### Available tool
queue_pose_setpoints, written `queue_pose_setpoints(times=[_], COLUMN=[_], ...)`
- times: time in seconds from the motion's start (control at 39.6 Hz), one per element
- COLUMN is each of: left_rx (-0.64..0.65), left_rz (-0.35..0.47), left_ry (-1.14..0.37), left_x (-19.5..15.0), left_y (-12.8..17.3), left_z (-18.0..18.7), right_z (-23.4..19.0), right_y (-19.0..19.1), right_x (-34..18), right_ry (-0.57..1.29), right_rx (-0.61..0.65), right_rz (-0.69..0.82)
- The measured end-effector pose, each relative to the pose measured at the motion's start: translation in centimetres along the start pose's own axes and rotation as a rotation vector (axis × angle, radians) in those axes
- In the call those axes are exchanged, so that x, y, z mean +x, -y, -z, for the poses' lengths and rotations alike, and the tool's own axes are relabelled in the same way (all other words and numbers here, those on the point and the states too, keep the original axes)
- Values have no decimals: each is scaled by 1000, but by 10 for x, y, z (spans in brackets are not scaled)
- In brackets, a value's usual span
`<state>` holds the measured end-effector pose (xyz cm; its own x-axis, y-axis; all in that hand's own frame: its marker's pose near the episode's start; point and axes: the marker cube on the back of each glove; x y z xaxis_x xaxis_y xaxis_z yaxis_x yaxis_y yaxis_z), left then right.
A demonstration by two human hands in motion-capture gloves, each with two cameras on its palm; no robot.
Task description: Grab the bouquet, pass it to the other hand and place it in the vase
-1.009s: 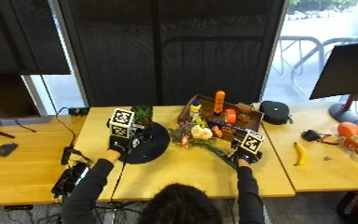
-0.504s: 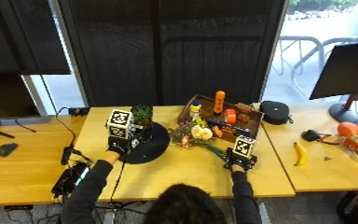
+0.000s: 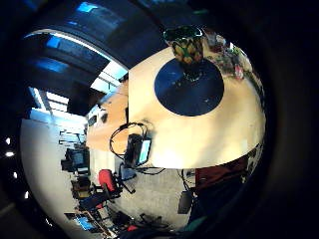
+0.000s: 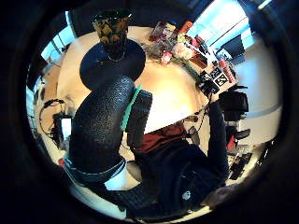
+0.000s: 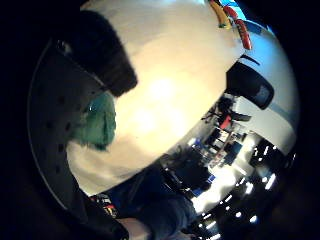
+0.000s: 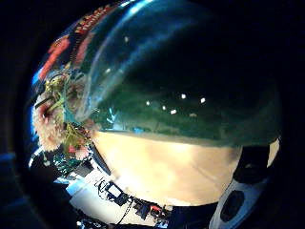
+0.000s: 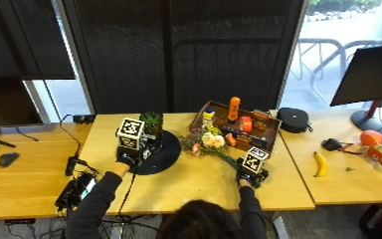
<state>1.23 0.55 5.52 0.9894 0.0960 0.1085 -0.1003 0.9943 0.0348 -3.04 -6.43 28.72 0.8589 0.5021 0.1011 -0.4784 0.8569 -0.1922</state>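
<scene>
- The bouquet [image 7: 207, 142] lies on the desk [image 7: 197, 184], just right of the vase [image 7: 152, 123], with its stems pointing at the right hand [image 7: 250, 174].
- The right hand sits at the stem ends; I cannot tell if it grips them.
- The left hand [image 7: 128, 157] waits by the vase, fingers hidden.
- Grab the stems low, not the flowers, and lift gently.

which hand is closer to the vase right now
Left. The left hand hovers just in front of the vase; the right hand is across the table at the bouquet stems.
</scene>
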Motion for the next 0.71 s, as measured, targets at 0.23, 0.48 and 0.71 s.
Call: queue_pose_setpoints(times=[0.23, 0.48, 0.71], left_rx=[-9, -83, -311], left_rz=[7, 1, 2], left_ry=[-13, -162, -853], left_x=[1, 13, 40], left_y=[2, 10, 21], left_z=[3, -1, 3], right_z=[-20, 11, 67], right_y=[-3, 3, -21], right_x=[18, -7, -40], right_ry=[167, 630, 981], right_rx=[-21, 204, 327], right_rz=[-122, 131, 349])
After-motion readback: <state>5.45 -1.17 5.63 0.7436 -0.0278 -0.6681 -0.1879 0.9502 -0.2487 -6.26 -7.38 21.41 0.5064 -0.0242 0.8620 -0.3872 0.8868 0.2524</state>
